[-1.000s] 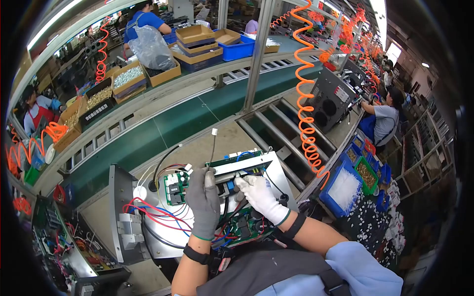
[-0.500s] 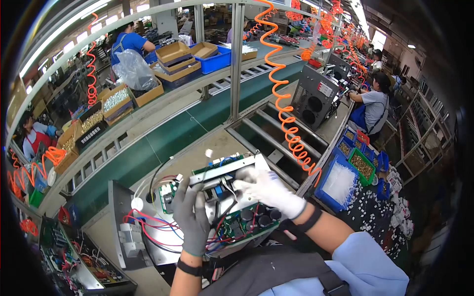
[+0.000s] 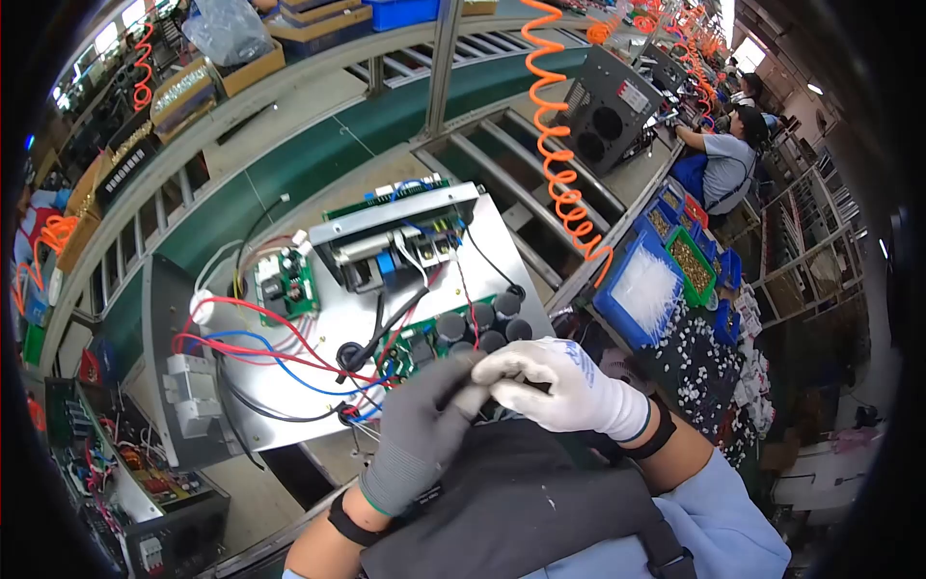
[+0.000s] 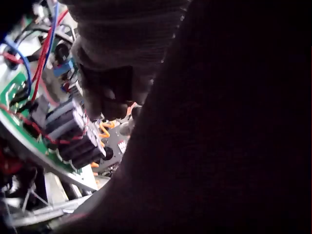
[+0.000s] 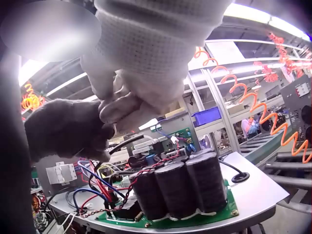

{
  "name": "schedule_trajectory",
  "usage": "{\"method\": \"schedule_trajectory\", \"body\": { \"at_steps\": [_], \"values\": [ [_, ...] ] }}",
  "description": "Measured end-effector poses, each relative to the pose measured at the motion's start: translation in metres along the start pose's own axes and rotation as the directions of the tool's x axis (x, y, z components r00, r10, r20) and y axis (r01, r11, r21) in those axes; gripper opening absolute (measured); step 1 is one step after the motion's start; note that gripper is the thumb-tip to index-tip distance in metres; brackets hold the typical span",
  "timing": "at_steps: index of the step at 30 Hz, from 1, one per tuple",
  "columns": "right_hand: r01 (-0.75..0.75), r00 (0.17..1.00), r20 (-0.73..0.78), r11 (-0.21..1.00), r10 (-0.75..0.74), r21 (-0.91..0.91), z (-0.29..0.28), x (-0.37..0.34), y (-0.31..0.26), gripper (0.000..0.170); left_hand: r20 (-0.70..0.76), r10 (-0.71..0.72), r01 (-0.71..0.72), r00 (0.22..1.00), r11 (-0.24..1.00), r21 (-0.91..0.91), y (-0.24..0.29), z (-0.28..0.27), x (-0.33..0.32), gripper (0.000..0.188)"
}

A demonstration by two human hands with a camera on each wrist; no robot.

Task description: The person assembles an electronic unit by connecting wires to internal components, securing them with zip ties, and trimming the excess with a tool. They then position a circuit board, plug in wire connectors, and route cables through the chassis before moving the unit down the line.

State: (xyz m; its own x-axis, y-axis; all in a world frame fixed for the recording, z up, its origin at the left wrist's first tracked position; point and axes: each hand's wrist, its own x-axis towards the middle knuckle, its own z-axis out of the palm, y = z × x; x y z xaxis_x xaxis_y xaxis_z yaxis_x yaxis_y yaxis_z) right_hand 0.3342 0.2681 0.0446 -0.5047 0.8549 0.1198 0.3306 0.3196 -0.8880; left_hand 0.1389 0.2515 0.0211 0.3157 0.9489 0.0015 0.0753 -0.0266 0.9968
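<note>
In the head view my left hand (image 3: pixel 424 425), in a grey glove, and my right hand (image 3: pixel 559 386), in a white glove, meet at the chassis's near edge. Their fingertips come together, bent; I cannot tell what lies between them. Just beyond stands a group of black capacitors (image 5: pixel 170 187) on a green circuit board (image 5: pixel 183 222). The open chassis plate (image 3: pixel 338 338) also carries a long metal bracket (image 3: pixel 395 214), a smaller circuit board (image 3: pixel 286 283) and red wires (image 3: pixel 313 352). A black-sleeved cable (image 3: pixel 400 314) lies below the bracket.
An orange coiled air hose (image 3: pixel 559 164) hangs beyond the chassis at right. Metal rollers (image 3: pixel 492 174) and a green conveyor (image 3: pixel 299 169) run behind. Blue bin (image 3: pixel 637 289) with white strips stands at right; another opened unit (image 3: pixel 125 473) sits at left. A person (image 3: pixel 723 159) works farther along.
Both hands have left the bracket and cable area and come back toward my body, where their fingertips now meet. The head view has tilted down. The cable that stood upright by my left hand no longer does.
</note>
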Motion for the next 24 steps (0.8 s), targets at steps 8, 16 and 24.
{"method": "schedule_trajectory", "body": {
  "at_steps": [8,16,24],
  "values": [
    [-0.173,0.985,0.061,0.959,0.163,0.223,-0.009,0.021,0.027,0.026,-0.237,-0.208,0.193,0.949,0.977,-0.086,-0.014,0.016,0.010,0.020],
    [-0.600,0.711,0.577,0.774,0.401,0.201,-0.068,0.053,0.055,0.023,-0.262,0.254,-0.066,0.931,0.824,0.563,0.005,0.053,0.030,0.017],
    [-0.600,0.424,0.892,0.786,0.158,0.146,-0.066,0.057,0.073,0.022,0.070,0.040,-0.073,0.997,0.815,0.575,0.040,0.045,0.018,0.023]
  ]
}}
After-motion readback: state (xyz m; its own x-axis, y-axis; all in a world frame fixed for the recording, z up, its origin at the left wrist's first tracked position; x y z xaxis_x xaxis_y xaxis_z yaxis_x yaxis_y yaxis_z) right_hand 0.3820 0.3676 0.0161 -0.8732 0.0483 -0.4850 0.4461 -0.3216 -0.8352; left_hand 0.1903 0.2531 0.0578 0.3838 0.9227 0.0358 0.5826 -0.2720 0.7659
